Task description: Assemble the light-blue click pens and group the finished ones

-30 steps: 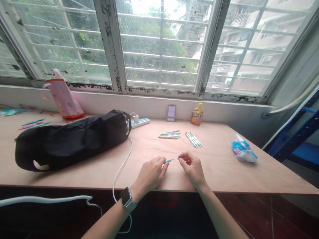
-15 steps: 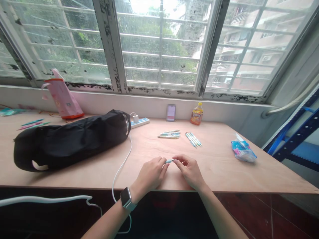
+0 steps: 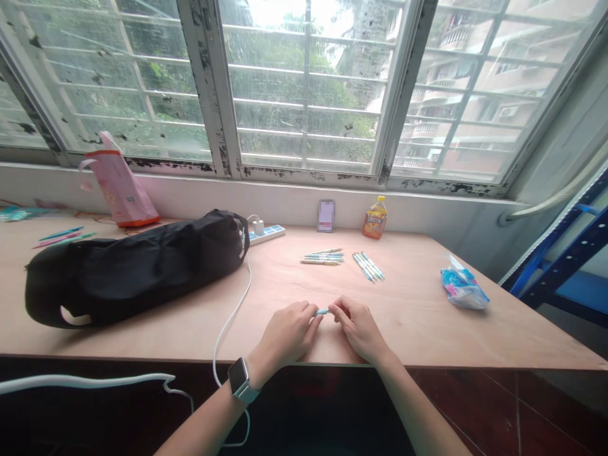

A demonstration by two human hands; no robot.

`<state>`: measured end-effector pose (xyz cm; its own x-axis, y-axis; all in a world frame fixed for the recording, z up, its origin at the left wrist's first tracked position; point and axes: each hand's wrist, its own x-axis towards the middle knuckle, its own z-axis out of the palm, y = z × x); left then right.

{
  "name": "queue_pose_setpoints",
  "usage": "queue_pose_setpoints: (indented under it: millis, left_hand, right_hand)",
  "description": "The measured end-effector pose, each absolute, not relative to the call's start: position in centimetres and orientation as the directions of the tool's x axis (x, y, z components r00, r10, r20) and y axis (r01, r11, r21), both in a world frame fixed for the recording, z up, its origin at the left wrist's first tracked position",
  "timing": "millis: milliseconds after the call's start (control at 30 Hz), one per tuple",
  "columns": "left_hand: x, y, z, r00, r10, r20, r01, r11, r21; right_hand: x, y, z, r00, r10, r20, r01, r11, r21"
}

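Rain-streaked windows (image 3: pixel 304 88) with peeling white frames and metal bars look out on trees and an apartment block, and a plywood desk (image 3: pixel 418 335) runs along the sill below them.

Near the desk's front edge, the left hand (image 3: pixel 285 334) and right hand (image 3: pixel 358 329) are together, fingertips meeting around a small blue pen piece (image 3: pixel 322 311). Much of the piece is hidden by the fingers, so its full shape is hard to tell. It is held above the desk, just behind the edge, between the two hands. A smartwatch (image 3: pixel 240 380) sits on the left wrist.

Straight ahead lie two small groups of slim pens: one set (image 3: pixel 323 257) side by side, the other (image 3: pixel 368 266) fanned slightly just to its right. Behind them stand a card (image 3: pixel 325 215) and an orange juice bottle (image 3: pixel 375 218) against the sill. A crumpled plastic packet (image 3: pixel 463 289) lies further right. To the left, a long black bag (image 3: pixel 128 272) lies near a power strip (image 3: pixel 266 234), whose white cable (image 3: pixel 232 323) trails over the desk edge. A pink paper bag (image 3: pixel 118 187) stands against the wall, with coloured pens (image 3: pixel 61 236) beside it. Blue shelving (image 3: pixel 560 253) stands at the far right.
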<state>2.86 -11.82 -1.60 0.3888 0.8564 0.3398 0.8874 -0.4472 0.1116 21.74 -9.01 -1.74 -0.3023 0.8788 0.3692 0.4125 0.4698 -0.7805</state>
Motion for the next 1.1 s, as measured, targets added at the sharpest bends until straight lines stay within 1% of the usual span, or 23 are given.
queue_pose_setpoints:
  millis: [133, 333, 533, 800, 967, 1100]
  left_hand:
    - [2.9, -11.77, -1.71, 0.406, 0.844, 0.351, 0.878, -0.467, 0.107]
    - [2.79, -11.83, -1.76, 0.397, 0.845, 0.359, 0.875, -0.466, 0.129]
    - [2.69, -11.78, -1.79, 0.426, 0.833, 0.352, 0.858, -0.495, 0.134]
    - [2.73, -11.78, -1.82, 0.416, 0.845, 0.334, 0.867, -0.48, 0.133]
    - [2.7, -11.79, -1.84, 0.454, 0.823, 0.342, 0.84, -0.523, 0.145]
    - [2.68, -11.76, -1.85, 0.433, 0.841, 0.325, 0.852, -0.499, 0.158]
  right_hand:
    - [21.66, -9.21, -1.63, -0.316, 0.875, 0.367, 0.436, 0.478, -0.763]
    - [21.62, -9.61, -1.21, -0.357, 0.847, 0.394, 0.425, 0.523, -0.739]
    - [21.48, -9.51, -1.32, -0.342, 0.853, 0.394, 0.448, 0.517, -0.73]
    - [21.46, -9.43, -1.55, -0.342, 0.85, 0.401, 0.435, 0.521, -0.734]
    - [21.42, -9.29, -1.71, -0.36, 0.849, 0.386, 0.469, 0.522, -0.712]
    - [21.48, -9.44, -1.58, -0.352, 0.846, 0.399, 0.443, 0.527, -0.725]
